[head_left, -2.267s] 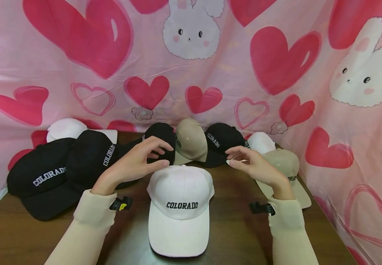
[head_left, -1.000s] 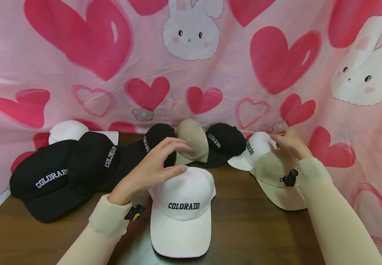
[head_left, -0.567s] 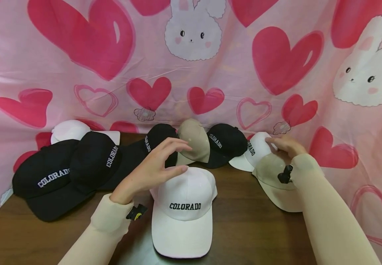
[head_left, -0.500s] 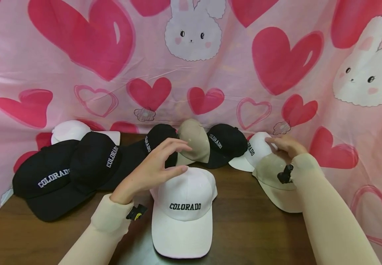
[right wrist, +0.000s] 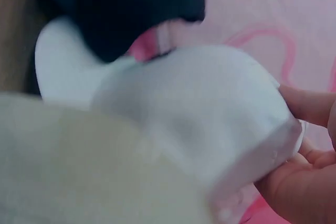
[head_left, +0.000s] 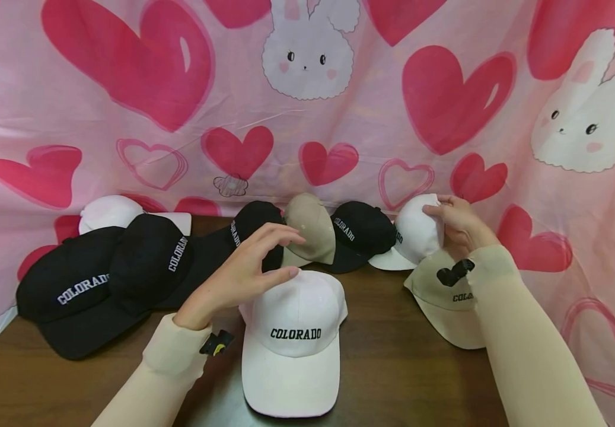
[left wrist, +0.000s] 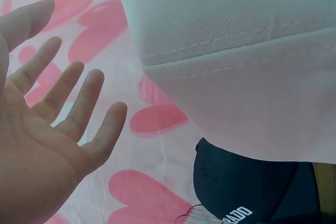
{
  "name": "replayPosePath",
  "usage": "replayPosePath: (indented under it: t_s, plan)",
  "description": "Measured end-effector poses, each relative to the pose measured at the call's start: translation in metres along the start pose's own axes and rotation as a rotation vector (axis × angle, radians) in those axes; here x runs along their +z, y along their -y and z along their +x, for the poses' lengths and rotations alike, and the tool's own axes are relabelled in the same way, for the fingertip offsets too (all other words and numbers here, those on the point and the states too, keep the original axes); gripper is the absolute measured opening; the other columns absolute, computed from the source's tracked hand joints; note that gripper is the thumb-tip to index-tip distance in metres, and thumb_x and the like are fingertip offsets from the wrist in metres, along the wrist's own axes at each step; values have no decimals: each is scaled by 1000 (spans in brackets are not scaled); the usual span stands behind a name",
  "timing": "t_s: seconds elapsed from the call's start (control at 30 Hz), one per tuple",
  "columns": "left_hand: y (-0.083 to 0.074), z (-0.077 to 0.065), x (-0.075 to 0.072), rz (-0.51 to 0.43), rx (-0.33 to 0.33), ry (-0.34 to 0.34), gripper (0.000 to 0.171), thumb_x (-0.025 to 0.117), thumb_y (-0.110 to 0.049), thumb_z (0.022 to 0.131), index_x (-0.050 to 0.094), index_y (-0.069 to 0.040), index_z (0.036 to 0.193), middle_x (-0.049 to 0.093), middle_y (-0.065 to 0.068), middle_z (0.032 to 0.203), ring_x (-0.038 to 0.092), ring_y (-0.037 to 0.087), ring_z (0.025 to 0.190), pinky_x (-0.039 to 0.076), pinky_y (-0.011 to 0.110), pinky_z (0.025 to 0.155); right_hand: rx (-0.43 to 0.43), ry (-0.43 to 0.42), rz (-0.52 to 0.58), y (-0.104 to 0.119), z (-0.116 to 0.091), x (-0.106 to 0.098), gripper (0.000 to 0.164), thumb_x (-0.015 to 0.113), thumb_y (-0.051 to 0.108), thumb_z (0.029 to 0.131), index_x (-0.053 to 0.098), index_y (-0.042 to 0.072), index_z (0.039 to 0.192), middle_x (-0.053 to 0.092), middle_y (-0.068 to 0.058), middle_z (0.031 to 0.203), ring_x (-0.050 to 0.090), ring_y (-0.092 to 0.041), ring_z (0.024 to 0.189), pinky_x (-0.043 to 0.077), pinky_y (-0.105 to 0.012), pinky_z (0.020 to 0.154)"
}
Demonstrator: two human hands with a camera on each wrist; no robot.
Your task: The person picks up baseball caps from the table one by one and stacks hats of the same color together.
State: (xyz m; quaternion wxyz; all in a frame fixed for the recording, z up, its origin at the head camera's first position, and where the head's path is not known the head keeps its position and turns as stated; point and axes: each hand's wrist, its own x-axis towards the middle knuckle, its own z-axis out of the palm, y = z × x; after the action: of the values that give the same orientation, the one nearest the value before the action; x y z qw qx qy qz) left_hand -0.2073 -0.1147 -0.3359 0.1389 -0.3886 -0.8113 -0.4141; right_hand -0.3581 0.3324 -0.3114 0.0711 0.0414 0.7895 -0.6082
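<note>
My right hand (head_left: pixel 463 222) pinches the back edge of a white cap (head_left: pixel 418 228) at the back right, and that edge is tipped up. In the right wrist view, thumb and fingers grip the rim of this white cap (right wrist: pixel 199 98). A beige cap (head_left: pixel 440 284) lies just in front, partly covered by my right sleeve. My left hand (head_left: pixel 240 276) hovers with relaxed fingers by the crown of another white cap (head_left: pixel 295 332), which faces me in the middle of the table and reads COLORADO. The left wrist view shows the left hand (left wrist: pixel 52 124) holding nothing beside that cap.
Along the back stand a black cap (head_left: pixel 363 231), a beige cap (head_left: pixel 309 228) and another black cap (head_left: pixel 256 219). At the left, two black caps (head_left: pixel 80 279) overlap, with a white cap (head_left: pixel 110 212) behind. A pink heart-patterned cloth (head_left: pixel 339 124) hangs behind the wooden table (head_left: pixel 392 367).
My right hand has moved from above the table to the white cap at the back right and raised its back edge. The left hand has shifted slightly right over the middle cap.
</note>
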Motion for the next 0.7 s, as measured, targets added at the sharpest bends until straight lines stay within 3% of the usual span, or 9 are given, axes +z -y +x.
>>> replayPosePath:
  t_s: [0.13,0.23,0.5,0.7]
  plan:
    - [1,-1,-1,2,7,-2,49,73,-26,85,52,-26,129,44,-8,134,44,13,116,45,36,94,-105,-108,-81,18,-4,11,66,65,21,92,29,6,145,39,-12,138,44,-21,118,45,-29,92]
    - [2,-1,-4,6,4,-12,50,73,-26,85,52,-24,130,44,-10,132,44,13,114,44,37,94,-172,-176,-110,31,-8,18,64,67,22,91,33,8,143,43,-11,137,45,-19,117,40,-34,98]
    - [10,-3,-13,26,2,-89,49,74,-21,85,52,-19,129,46,-7,129,48,14,110,44,44,93,-365,-309,-201,62,-29,31,52,68,25,90,47,15,136,54,-3,114,48,-15,101,46,-21,81]
    - [12,-3,-17,31,-5,-120,47,72,-21,86,51,-21,129,46,-9,128,48,8,110,44,42,94,-473,-437,-330,89,-57,41,46,66,29,90,51,25,133,53,-4,116,47,-15,101,48,-26,82]
